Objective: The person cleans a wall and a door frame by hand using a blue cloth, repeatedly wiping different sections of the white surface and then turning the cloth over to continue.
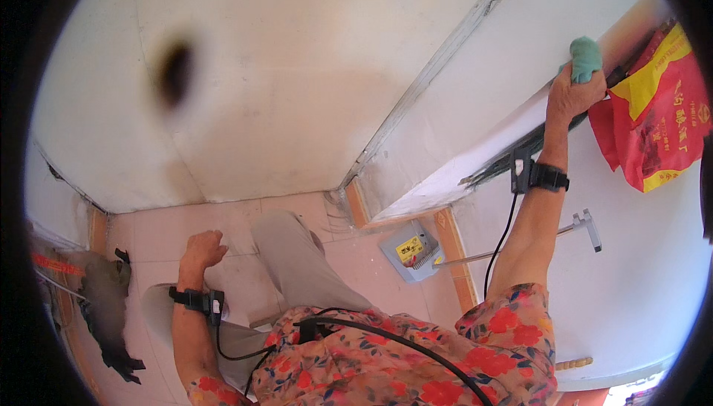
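My right hand is raised at the upper right, its fingers closed round a bunched green cloth. The cloth is up against the white wall ledge; whether it presses on the surface I cannot tell. Beside that hand hangs a red and yellow bag. My left hand is low on the left, above the tiled floor and near my knee. Its fingers are curled in, with nothing seen in them. Both wrists wear black straps with small cabled boxes.
A grey dustpan with a long handle stands on the pink tiles, its handle leaning to the right. Dark crumpled material lies at the left. Pale walls meet in a corner ahead. A dark blurred spot shows at upper left.
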A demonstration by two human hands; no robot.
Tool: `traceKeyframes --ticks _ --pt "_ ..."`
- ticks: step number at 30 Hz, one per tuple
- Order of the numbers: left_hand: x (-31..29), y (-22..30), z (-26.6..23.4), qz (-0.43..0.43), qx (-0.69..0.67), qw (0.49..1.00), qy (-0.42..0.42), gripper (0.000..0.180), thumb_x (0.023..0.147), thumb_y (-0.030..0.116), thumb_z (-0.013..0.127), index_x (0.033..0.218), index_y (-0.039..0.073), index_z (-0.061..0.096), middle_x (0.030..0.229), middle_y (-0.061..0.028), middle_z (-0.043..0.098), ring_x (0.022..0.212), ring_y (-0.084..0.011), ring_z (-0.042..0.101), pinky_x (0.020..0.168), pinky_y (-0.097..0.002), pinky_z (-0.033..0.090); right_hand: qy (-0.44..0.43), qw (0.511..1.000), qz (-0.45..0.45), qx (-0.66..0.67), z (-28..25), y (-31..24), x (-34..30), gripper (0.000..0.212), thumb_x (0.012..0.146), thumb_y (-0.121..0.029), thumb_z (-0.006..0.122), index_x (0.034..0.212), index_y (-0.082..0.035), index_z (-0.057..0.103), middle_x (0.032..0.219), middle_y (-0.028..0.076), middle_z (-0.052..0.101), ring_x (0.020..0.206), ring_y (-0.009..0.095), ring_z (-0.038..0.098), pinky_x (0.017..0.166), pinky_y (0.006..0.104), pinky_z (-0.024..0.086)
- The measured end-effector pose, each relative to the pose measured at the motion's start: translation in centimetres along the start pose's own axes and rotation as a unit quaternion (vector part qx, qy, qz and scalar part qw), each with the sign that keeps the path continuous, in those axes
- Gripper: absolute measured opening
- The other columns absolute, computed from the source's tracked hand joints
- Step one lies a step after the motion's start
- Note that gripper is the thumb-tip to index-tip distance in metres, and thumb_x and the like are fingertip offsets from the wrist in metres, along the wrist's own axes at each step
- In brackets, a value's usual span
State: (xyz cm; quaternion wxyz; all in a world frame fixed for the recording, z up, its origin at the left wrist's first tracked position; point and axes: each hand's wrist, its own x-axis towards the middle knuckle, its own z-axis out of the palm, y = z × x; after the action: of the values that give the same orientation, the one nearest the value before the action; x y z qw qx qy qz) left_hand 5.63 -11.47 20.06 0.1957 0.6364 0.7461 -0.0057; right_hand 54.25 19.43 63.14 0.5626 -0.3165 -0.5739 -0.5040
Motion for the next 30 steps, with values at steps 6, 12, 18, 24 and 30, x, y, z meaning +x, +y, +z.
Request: traceKeyframes --ticks 6,12,18,24,30 --pt "-0.4 0.5 -0.3 -0.001 -0.007 1.0 -0.002 0.029 0.077 0.03 0.062 0.09 0.004 0.061 0.091 -0.0171 0.064 0.09 -0.0331 0.061 0.077 -0.044 0.048 -0.133 0.99 0.037 0.03 -3.7 0.6 -11.6 0.032 0.066 -0.007 0.065 0.091 0.004 0.05 0.091 0.021 0.049 0.091 0.04 0.045 0.082 0.0469 0.035" --pt "-0.6 0.3 0.1 -0.004 0.002 1.0 -0.022 0.031 0.078 0.032 0.062 0.092 0.004 0.061 0.094 -0.0165 0.064 0.091 -0.0325 0.061 0.077 -0.0438 0.048 -0.216 0.962 0.147 0.075 -7.5 2.4 -14.5 0.035 0.068 -0.005 0.063 0.1 0.003 0.052 0.096 0.021 0.051 0.094 0.04 0.047 0.085 0.045 0.038" --pt "-1.1 -0.7 0.8 -0.018 0.001 1.0 -0.021 0.032 0.079 0.033 0.062 0.095 0.005 0.061 0.094 -0.0159 0.064 0.092 -0.0325 0.061 0.078 -0.0443 0.048 -0.099 0.979 0.179 -0.003 -1.8 5.3 -2.6 0.046 0.073 -0.026 0.063 0.104 0.007 0.053 0.101 0.026 0.054 0.098 0.043 0.05 0.085 0.0463 0.04" --pt "-0.9 -0.1 0.5 -0.007 0.009 1.0 -0.019 0.032 0.079 0.033 0.062 0.095 0.005 0.06 0.095 -0.0157 0.064 0.092 -0.0326 0.061 0.078 -0.044 0.048 -0.014 0.976 0.217 0.025 1.4 5.7 -4.8 0.044 0.076 -0.027 0.061 0.098 0.011 0.056 0.1 0.03 0.058 0.094 0.045 0.054 0.084 0.046 0.043" --pt "-1.0 0.4 0.4 -0.011 0.02 0.998 -0.052 0.032 0.077 0.032 0.063 0.093 0.004 0.06 0.092 -0.0163 0.064 0.09 -0.0331 0.061 0.077 -0.044 0.048 -0.061 0.974 0.22 0.006 -1.0 3.3 -13.3 0.041 0.078 -0.025 0.061 0.099 0.011 0.057 0.099 0.027 0.059 0.094 0.044 0.054 0.086 0.0455 0.042"
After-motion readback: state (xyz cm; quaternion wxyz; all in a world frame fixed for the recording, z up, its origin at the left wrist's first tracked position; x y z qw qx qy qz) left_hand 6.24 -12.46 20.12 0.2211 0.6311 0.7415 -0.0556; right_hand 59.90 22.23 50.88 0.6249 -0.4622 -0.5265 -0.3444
